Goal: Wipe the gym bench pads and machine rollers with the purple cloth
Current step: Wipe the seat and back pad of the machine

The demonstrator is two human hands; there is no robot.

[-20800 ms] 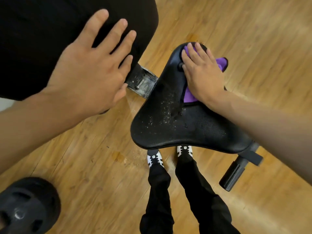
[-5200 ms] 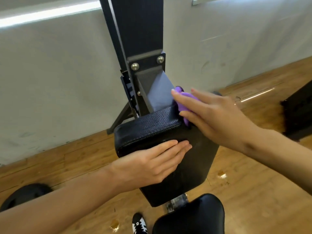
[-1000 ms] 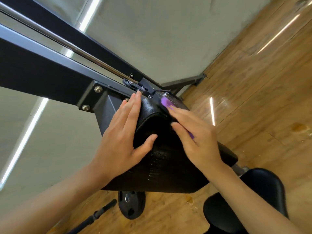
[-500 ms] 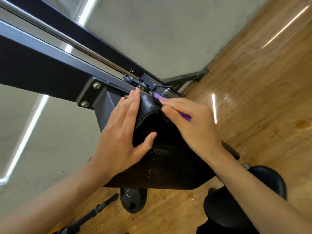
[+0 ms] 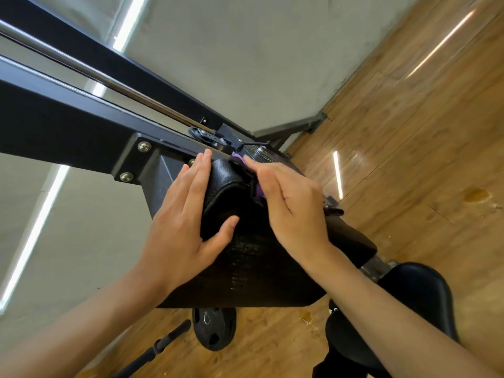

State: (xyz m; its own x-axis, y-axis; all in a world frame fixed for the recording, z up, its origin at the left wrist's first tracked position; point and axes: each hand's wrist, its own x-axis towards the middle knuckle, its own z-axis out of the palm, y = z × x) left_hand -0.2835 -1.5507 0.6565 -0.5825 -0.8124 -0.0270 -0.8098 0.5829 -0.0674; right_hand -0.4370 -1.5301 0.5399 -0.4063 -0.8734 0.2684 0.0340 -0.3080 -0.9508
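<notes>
The black back pad [image 5: 245,263] of the machine fills the middle of the view, bolted to a dark steel beam [image 5: 68,124]. My left hand [image 5: 182,214] lies flat with straight fingers on the pad's upper left edge, thumb spread across its face. My right hand [image 5: 289,205] presses the purple cloth [image 5: 257,190] against the pad's top right side with straight fingers. Only small bits of the cloth show beside and beyond my fingers. The black seat pad [image 5: 414,293] sits at the lower right.
A black weight plate [image 5: 214,328] lies on the wooden floor [image 5: 409,159] below the pad, with a black bar [image 5: 166,342] beside it. A grey wall [image 5: 245,55] stands behind the machine frame. Wet spots mark the floor at the right.
My right hand has slid the cloth further up along the pad's top right edge toward the frame. My left hand has stayed flat on the pad's left edge.
</notes>
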